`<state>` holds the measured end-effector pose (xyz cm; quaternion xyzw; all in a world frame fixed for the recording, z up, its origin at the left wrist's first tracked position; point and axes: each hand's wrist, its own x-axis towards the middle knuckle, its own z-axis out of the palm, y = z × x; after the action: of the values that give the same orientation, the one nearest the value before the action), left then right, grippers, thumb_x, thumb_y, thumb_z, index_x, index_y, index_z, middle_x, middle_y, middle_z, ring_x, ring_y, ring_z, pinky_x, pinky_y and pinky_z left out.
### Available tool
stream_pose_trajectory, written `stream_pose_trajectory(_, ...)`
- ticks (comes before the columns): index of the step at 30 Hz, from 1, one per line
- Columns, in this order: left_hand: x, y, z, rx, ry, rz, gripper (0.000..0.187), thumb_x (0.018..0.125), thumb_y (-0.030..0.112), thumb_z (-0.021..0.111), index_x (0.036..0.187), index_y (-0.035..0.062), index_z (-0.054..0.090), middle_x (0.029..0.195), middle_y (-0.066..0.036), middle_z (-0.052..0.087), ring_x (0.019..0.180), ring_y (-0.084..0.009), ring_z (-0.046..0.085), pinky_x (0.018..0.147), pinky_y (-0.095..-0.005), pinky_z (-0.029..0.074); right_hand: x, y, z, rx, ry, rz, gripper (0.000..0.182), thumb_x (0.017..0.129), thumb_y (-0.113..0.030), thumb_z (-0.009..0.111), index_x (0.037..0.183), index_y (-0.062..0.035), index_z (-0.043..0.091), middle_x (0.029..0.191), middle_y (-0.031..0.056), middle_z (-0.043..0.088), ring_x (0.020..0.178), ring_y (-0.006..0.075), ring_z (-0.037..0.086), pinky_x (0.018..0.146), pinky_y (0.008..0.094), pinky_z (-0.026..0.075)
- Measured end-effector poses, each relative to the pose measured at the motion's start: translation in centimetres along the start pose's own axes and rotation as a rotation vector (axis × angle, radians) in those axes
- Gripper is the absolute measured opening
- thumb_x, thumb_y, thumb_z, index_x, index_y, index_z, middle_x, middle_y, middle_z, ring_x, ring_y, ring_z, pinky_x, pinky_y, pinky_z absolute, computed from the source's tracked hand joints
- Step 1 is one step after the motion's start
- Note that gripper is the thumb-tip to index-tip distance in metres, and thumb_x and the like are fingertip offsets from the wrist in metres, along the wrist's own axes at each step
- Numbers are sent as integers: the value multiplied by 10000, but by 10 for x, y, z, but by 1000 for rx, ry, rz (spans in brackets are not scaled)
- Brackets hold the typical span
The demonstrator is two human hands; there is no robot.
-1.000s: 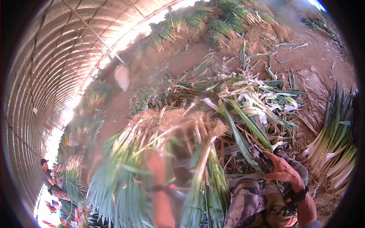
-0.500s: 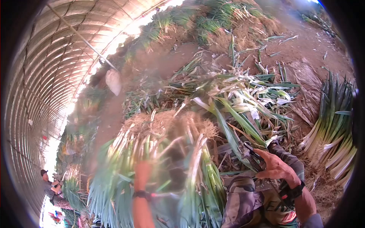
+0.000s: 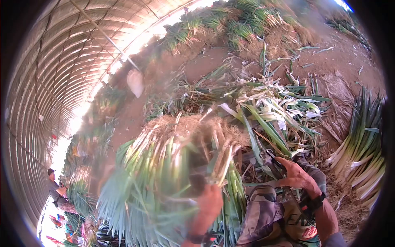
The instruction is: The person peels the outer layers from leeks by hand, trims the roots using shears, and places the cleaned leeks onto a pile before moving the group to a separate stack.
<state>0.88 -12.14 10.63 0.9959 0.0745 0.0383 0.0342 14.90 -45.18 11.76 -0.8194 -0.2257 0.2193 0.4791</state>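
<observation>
A thick pile of green onions (image 3: 164, 164) lies in front of me, pale stems and brown roots facing away, green tops toward me. My left hand (image 3: 207, 201), blurred, is low over the right side of this pile. Its fingers are closed at the stalks of a few green onions (image 3: 226, 162) lying there. On the right, over my knee, my right hand (image 3: 298, 175) is curled with thumb and forefinger around a dark tool (image 3: 270, 162) that has a narrow metal-looking end. The kind of tool is too unclear to name.
Stripped leaves (image 3: 279, 103) are heaped beyond my hands. More green onions (image 3: 362, 140) lie at the right, roots toward me. Further bunches (image 3: 247, 24) line the back. A person (image 3: 55, 189) sits far left under the arched roof (image 3: 53, 74). A whitish bag-like thing (image 3: 135, 82) hangs from a pole.
My left hand has swept right across the pile to the stalks at its right side. My right hand stays almost in place with the tool. The view has shifted slightly.
</observation>
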Motion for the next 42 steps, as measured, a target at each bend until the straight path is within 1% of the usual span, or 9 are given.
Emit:
stream_pose_trajectory(3, -11, 14, 20, -111, 138, 21, 181, 965, 183, 634, 1068, 38, 599, 888, -150, 649, 760, -297, 681, 627, -440, 549, -3, -2, 0, 16, 27, 1, 971, 673, -204, 854, 1497, 54, 410, 1452, 266, 536, 1348, 335, 529, 1142, 379, 394)
stream_pose_trajectory(6, -30, 40, -29, -915, -151, -614, 219, 973, 181, 647, 1125, 24, 627, 802, -94, 643, 655, -179, 643, 537, -332, 523, -6, 3, -2, 28, 59, 3, 981, 668, -214, 855, 1494, 69, 406, 1448, 273, 538, 1341, 335, 535, 1139, 379, 398)
stream_pose_trajectory(11, -22, 35, -12, -1380, 92, -595, 236, 987, 176, 628, 1147, 2, 638, 766, -47, 637, 616, -101, 602, 499, -257, 481, -9, 5, -5, 115, 90, -25, 929, 674, -218, 810, 1465, 87, 432, 1356, 263, 601, 1250, 307, 596, 1071, 364, 445)
stream_pose_trajectory(16, 59, 22, 49, -1287, 178, -291, 319, 996, 198, 615, 1197, -44, 668, 1013, -84, 713, 890, -168, 663, 817, -294, 524, -15, 13, -3, 137, 103, -83, 891, 700, -244, 805, 1450, 82, 453, 1286, 253, 641, 1158, 283, 643, 996, 367, 493)
stream_pose_trajectory(24, 98, 39, 99, -1306, -91, -245, 335, 1024, 251, 583, 1185, -26, 681, 1025, -90, 719, 874, -164, 675, 796, -273, 536, -38, -1, -25, 161, -156, -18, 847, 739, -302, 797, 1436, 70, 492, 1284, 267, 647, 1159, 315, 655, 990, 388, 505)
stream_pose_trajectory(26, 90, 27, 122, -901, 125, 61, 347, 1039, 261, 553, 1206, -21, 666, 1043, -98, 720, 853, -184, 691, 763, -304, 576, -45, -4, -25, 124, -213, -57, 855, 739, -311, 797, 1439, 72, 490, 1314, 283, 632, 1186, 346, 645, 1014, 403, 497)
stream_pose_trajectory(30, 68, 23, 136, -993, 162, -51, 339, 1044, 222, 555, 1255, -35, 621, 1067, -114, 713, 878, -217, 697, 788, -331, 594, -58, -21, -21, 20, -347, -122, 865, 752, -328, 804, 1428, 104, 483, 1361, 305, 593, 1221, 403, 616, 1042, 424, 482)
stream_pose_trajectory(36, 50, 9, 149, -966, 102, -194, 374, 955, 33, 508, 1309, 1, 626, 1402, -232, 571, 1354, -384, 493, 1162, -453, 374, -73, -28, -5, -22, -290, -269, 719, 774, -261, 770, 1379, 47, 533, 1137, 243, 646, 995, 371, 664, 868, 428, 526)
stream_pose_trajectory(42, 61, 11, 155, -1160, 97, -317, 316, 971, 102, 641, 1257, -27, 599, 999, -61, 674, 836, -146, 650, 676, -305, 565, -68, -31, 4, -53, -254, -311, 687, 766, -241, 762, 1368, 14, 551, 1031, 220, 657, 913, 379, 669, 784, 434, 532)
